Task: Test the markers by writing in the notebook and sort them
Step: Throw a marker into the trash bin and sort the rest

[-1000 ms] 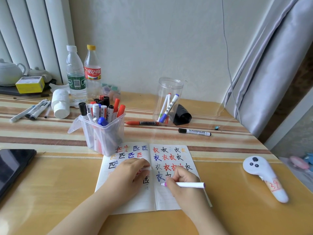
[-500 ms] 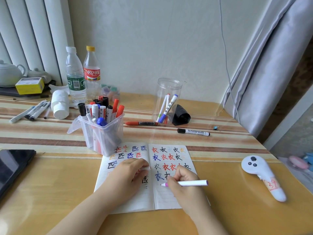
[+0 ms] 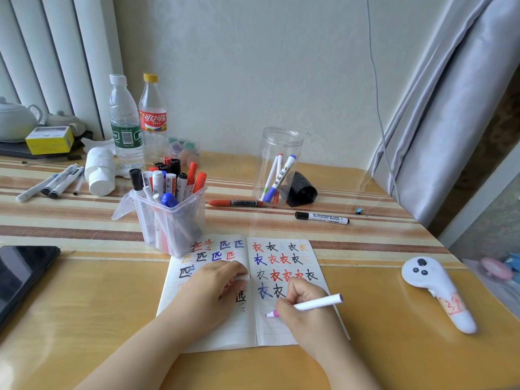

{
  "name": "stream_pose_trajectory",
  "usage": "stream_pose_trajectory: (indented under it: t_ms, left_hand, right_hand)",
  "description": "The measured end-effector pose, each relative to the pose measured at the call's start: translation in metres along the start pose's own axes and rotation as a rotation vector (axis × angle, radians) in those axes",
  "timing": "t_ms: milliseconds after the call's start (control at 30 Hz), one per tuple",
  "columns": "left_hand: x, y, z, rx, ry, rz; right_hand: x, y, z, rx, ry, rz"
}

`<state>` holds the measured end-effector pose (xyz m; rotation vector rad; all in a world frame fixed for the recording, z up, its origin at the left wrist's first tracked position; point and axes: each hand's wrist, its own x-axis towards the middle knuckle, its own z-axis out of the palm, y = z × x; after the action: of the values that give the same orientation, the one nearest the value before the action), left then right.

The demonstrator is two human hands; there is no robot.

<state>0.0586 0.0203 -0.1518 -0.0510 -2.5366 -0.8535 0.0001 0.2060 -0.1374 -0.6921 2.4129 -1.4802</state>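
Right hand (image 3: 306,313) nearest, fingers clamped on purple-tipped marker (image 3: 318,303); long axis runs left-right, nib low at left of the fingers, tail up to the right. Nib sits on or just above the right page of the notebook (image 3: 284,330), at a blank line below the last row of characters, contact unclear. Left hand (image 3: 211,294) flat on the left page, fingers together, pinning it, something white maybe a cap at the fingertips. Likely next: write test mark right of nib. Farther: square tub of markers (image 3: 168,218) far-left touching the notebook's far edge, clear jar (image 3: 280,164) far-right with three markers, probable sort target
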Motion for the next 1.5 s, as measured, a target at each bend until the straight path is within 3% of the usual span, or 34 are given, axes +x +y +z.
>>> stream_pose_trajectory:
  t_ms: [167,367,600,1167,1500]
  left_hand:
    - [0.0,0.003,-0.002,-0.009,-0.012,-0.001]
    - [0.002,0.013,-0.011,-0.125,-0.005,-0.01]
    - [0.004,0.03,-0.023,-0.146,-0.038,0.068]
    - [-0.021,0.045,-0.045,-0.2,-0.007,0.1]
    - [-0.047,0.05,-0.077,-0.159,0.187,0.0]
  right_hand:
    - [0.002,0.003,0.001,0.135,0.102,-0.035]
    - [0.007,-0.017,-0.008,0.401,0.113,-0.105]
    - [0.014,-0.046,-0.017,0.362,0.026,-0.212]
    - [0.004,-0.065,-0.001,0.331,-0.012,-0.236]
    - [0.001,-0.09,0.049,0.568,-0.084,-0.263]
